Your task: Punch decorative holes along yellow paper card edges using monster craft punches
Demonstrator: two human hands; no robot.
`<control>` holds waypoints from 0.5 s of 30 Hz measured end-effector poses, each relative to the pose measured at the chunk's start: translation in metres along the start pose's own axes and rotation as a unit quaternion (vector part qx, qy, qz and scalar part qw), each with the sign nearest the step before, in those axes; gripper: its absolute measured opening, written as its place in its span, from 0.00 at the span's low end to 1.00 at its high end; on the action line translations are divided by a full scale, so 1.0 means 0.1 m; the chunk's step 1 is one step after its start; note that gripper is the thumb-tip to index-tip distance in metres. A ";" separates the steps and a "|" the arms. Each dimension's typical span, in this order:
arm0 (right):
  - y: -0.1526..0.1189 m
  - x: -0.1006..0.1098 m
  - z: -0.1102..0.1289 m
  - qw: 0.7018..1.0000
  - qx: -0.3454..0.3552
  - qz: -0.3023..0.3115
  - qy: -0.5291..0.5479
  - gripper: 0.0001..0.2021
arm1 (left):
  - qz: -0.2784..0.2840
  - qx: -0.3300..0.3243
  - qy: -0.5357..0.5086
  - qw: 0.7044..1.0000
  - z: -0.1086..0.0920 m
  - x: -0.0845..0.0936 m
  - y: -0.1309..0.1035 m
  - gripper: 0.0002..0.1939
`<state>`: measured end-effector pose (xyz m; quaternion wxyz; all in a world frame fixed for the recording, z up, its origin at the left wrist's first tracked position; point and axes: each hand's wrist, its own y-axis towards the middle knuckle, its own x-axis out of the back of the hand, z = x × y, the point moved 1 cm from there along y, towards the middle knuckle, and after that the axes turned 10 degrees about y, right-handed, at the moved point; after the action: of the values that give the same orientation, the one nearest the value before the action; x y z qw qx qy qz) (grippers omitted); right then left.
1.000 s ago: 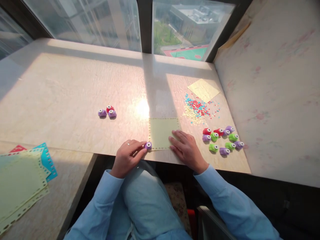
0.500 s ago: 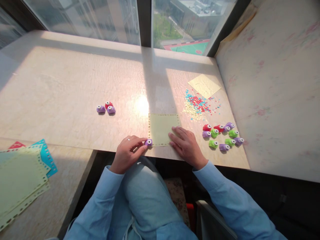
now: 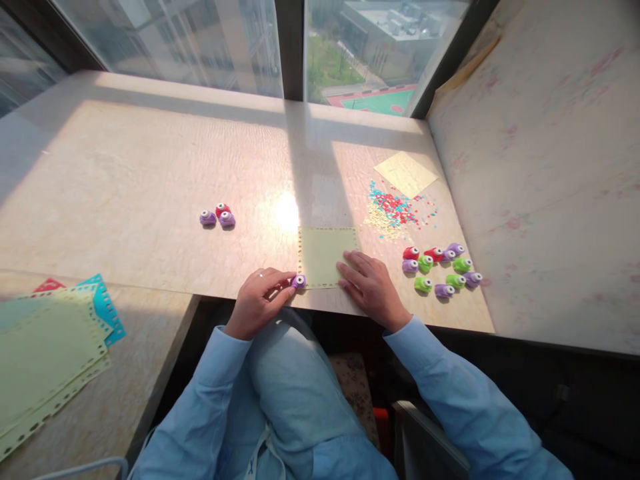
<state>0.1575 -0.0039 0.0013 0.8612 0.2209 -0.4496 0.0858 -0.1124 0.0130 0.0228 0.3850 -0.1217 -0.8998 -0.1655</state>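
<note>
A pale green sheet (image 3: 327, 257) with small punched holes along its edges lies flat near the front edge of the sill. At its front left corner sits a purple craft punch (image 3: 299, 282), pinched between the thumb and fingers of my left hand (image 3: 260, 300). My right hand (image 3: 373, 287) rests on the sheet's right side, fingers spread and lying flat, holding nothing.
Two purple punches and a red punch (image 3: 223, 210) stand at the left. Several punches (image 3: 455, 280) are grouped at the right, below scattered confetti (image 3: 395, 210) and a yellow sheet (image 3: 406, 173). Punched sheets (image 3: 45, 353) are stacked at the far left.
The view has shifted slightly. Both hands keep about the same places on the sheet and the purple punch.
</note>
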 end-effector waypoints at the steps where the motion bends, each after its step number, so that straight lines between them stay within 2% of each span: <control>1: 0.00 0.00 0.00 1.000 -0.002 0.000 0.003 0.17 | 0.000 0.001 0.000 1.000 0.00 0.00 0.00 0.12; 5: 0.00 0.01 -0.02 0.999 -0.007 -0.021 0.036 0.17 | 0.001 0.013 -0.003 1.000 0.01 0.00 -0.01 0.14; 10: -0.01 0.07 -0.07 0.985 -0.052 -0.108 0.127 0.19 | -0.017 0.044 -0.035 0.998 0.01 -0.01 -0.04 0.18; 15: -0.01 0.07 -0.11 0.976 -0.087 -0.127 0.154 0.21 | -0.050 0.138 -0.134 0.980 -0.05 -0.02 -0.01 0.20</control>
<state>0.1700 -0.0003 0.0008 0.9398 0.1850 -0.2857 -0.0306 -0.1080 0.0097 0.0242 0.2652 -0.0436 -0.9623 -0.0405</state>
